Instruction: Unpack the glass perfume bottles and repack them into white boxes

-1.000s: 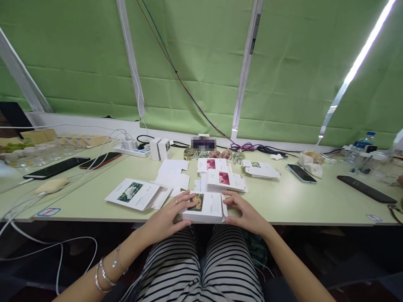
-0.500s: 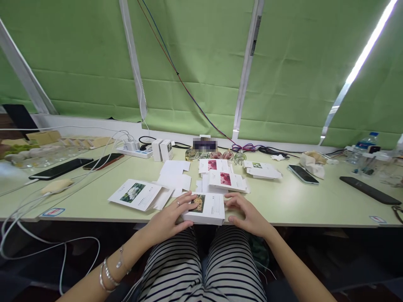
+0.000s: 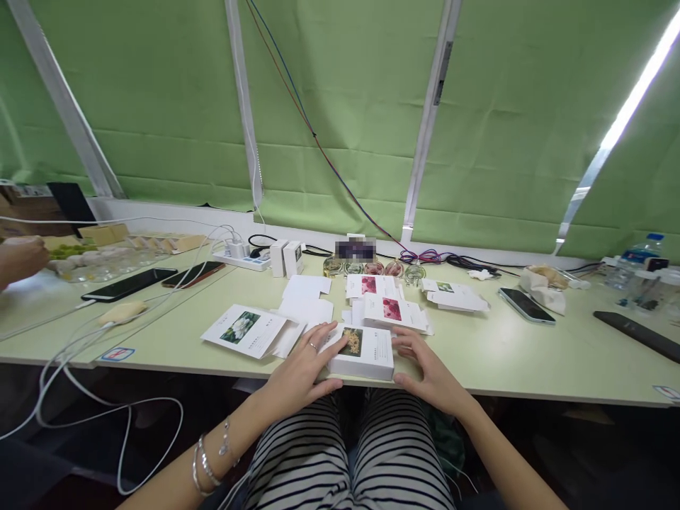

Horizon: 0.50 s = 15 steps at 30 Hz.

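A white carton box (image 3: 375, 354) with a yellow-flower picture lies at the table's front edge. My left hand (image 3: 305, 365), wearing a ring, rests its spread fingers on the box's top left, with the thumb by its front corner. At the box's right side is my right hand (image 3: 433, 372), open, its fingers loosely curved against or just beside the edge. Left of the box sits a white-flower carton (image 3: 247, 333), partly unfolded. Behind are a blank white carton (image 3: 305, 297) and two overlapping red-flower cartons (image 3: 398, 315).
A green-picture carton (image 3: 454, 294) lies back right, with a phone (image 3: 525, 306) beyond it. Several small glass jars (image 3: 375, 269) stand near the wall beside two small white boxes (image 3: 287, 258). A power strip (image 3: 247, 262) and cables run left. Another person's hand (image 3: 21, 258) is far left.
The view has shifted slightly, so everything on the table appears further right. Both hands stay around the box with little change. Another person's hand now shows at the far left.
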Tool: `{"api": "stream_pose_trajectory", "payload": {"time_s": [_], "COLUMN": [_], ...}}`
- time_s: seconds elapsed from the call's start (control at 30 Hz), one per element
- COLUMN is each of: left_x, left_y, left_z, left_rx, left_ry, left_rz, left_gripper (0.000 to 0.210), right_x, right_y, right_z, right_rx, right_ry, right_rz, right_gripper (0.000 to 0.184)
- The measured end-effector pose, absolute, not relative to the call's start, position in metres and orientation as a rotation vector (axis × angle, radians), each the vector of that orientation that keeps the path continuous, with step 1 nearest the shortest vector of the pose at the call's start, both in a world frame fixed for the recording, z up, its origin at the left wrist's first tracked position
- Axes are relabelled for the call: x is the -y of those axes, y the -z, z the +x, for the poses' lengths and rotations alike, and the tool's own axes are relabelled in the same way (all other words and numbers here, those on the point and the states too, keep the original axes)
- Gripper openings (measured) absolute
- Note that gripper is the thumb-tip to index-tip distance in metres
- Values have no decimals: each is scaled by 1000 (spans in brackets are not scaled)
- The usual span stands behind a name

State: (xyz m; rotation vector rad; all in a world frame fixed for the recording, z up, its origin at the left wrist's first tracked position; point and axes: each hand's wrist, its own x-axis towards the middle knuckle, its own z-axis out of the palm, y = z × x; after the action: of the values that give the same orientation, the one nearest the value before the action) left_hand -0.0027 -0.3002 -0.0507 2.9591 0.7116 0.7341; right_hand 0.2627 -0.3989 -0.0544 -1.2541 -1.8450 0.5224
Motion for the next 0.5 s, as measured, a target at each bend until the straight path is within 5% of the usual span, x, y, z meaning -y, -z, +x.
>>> {"api": "stream_pose_trajectory", "payload": {"time_s": [0.1, 0.23, 0.37, 0.5], "left_x": [303, 278, 209, 148], "left_y": [44, -12, -82, -93], "left_z": [-1, 26, 73, 101], "left_rx": [-776, -991, -1261, -1463], "left_ry": [-901, -1115, -929, -832], "left_rz": [2887, 2653, 2522, 2409], "left_gripper": [69, 46, 38, 32], "right_x": [398, 396, 396, 397], "right_y": [56, 57, 57, 53], "right_z": [264, 266, 267, 265], "right_rx": [1828, 1800, 1834, 1964], "right_ry": [-514, -558, -523, -506], "right_rz": [-1232, -1198, -1254, -1332], "right_gripper": [45, 39, 54, 61]}}
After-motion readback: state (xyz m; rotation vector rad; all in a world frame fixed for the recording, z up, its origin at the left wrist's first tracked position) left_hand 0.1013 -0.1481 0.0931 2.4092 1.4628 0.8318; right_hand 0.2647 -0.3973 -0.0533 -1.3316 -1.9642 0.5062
